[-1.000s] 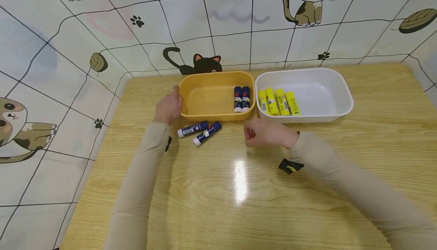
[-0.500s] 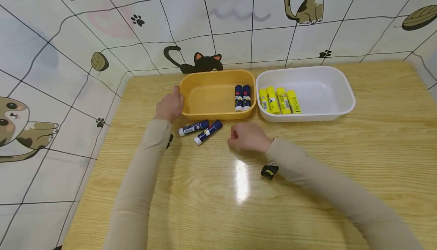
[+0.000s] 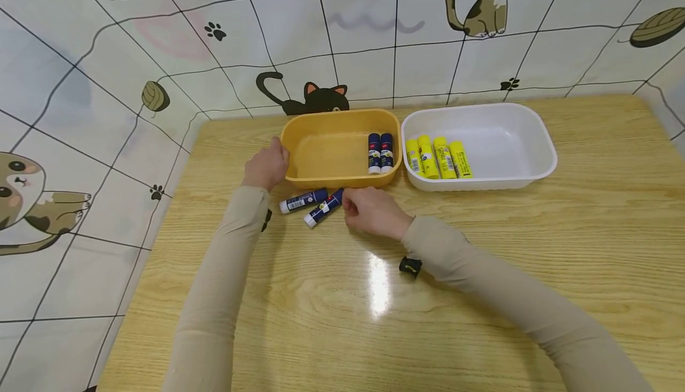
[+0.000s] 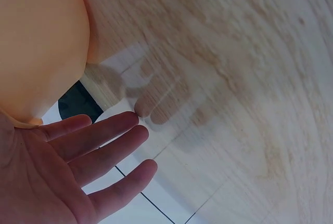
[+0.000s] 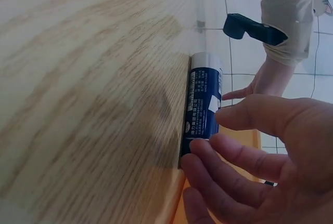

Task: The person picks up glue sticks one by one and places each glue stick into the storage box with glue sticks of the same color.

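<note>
Near the table's far-left corner, we see a left hand, fingers spread, touching the orange tub's left end. Before the tub, a right hand, loosely curled, meets one navy glue stick; a second navy stick lies just beside, and a white tub adjoins.

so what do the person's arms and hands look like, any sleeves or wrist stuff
The person wears long, plain beige fabric sleeves. The left hand and right hand are ungloved. A small black device on the right wrist bears a yellowish mark; another dark piece shows at the left wrist.
</note>
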Tool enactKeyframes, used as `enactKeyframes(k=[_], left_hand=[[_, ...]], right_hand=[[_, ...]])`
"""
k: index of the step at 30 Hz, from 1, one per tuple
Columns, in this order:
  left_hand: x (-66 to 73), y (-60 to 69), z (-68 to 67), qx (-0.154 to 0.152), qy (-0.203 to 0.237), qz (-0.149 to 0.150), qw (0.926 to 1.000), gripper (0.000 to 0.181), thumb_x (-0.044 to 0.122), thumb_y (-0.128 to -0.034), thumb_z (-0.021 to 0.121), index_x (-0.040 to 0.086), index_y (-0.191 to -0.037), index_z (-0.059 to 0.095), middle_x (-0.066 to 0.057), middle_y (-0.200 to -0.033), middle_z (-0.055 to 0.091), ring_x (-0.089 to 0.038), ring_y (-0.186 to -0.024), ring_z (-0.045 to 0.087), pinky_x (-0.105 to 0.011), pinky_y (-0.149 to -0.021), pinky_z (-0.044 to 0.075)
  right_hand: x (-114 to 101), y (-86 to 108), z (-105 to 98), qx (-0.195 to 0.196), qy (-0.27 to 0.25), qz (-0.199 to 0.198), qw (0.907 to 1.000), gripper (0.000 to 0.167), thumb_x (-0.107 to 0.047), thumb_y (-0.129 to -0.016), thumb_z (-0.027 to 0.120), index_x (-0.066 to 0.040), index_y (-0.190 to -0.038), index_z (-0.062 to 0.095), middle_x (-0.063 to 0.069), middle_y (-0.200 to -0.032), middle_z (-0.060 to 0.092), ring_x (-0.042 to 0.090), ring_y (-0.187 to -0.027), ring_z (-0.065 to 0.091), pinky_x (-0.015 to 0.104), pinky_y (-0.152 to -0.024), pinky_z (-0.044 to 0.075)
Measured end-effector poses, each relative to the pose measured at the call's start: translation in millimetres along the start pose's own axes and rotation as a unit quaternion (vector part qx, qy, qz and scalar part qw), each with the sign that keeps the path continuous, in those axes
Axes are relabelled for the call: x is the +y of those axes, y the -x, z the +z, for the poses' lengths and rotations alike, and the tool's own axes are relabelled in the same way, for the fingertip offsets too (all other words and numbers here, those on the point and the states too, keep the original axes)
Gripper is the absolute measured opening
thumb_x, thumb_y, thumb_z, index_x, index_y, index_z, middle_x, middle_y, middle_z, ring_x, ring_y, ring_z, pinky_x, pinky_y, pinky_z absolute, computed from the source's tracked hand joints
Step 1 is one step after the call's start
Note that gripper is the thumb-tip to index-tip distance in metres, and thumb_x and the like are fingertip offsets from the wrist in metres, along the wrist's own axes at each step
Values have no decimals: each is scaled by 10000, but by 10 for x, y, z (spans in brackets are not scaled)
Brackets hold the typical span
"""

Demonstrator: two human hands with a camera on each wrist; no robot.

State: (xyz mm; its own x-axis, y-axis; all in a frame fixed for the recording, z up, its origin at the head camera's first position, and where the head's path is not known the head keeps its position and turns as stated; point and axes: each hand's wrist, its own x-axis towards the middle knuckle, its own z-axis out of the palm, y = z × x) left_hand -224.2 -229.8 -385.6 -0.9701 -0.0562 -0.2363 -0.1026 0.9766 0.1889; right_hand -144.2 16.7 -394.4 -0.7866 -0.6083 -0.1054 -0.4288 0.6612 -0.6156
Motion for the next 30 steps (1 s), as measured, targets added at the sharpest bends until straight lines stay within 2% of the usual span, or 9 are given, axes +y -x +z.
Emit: enactKeyframes(k=[5,9,18,24,30], left_hand=[[-1,-10,-5,-11,-46,18,10000,421,307,-1021,179,25,-1275,361,-207,-917,575,-358,-801,580,-523,-730,476],[-2,-17,-6,-28,-91,50,9999,413,304,-1021,173,22,-1264,351,-222,-932,588,-367,-809,596,-538,-734,478],[-5,-12,-2,-14,-28,12,10000,417,307,-1020,175,26,-1271,354,-219,-941,582,-367,-818,593,-534,-736,479],[-20,-17,15,19,-2,28,10000,399,307,-1021,184,31,-1251,357,-223,-947,581,-378,-837,598,-545,-750,479],[-25,-32,30,39,31,9,10000,385,313,-1023,184,42,-1225,368,-203,-905,568,-362,-800,590,-522,-719,479]], right_hand=[[-48,-52,36,60,393,-79,9992,125,-124,-826,704,-106,-912,615,-5,-802,568,171,-717,522,304,-627,444],[-85,-83,89,148,791,-292,9963,192,-114,-842,703,-74,-1016,633,37,-914,605,191,-803,555,321,-714,485],[-213,-145,175,623,1838,-1165,9741,291,-69,-866,676,-33,-1151,631,119,-1046,599,262,-933,554,362,-804,483],[-296,-199,221,673,2273,-1261,9633,263,-67,-905,631,-66,-1167,647,104,-1087,587,258,-988,538,364,-780,482],[-308,-232,253,618,2554,-1316,9558,232,-91,-937,615,-94,-1166,652,92,-1088,590,248,-975,545,352,-753,481]])
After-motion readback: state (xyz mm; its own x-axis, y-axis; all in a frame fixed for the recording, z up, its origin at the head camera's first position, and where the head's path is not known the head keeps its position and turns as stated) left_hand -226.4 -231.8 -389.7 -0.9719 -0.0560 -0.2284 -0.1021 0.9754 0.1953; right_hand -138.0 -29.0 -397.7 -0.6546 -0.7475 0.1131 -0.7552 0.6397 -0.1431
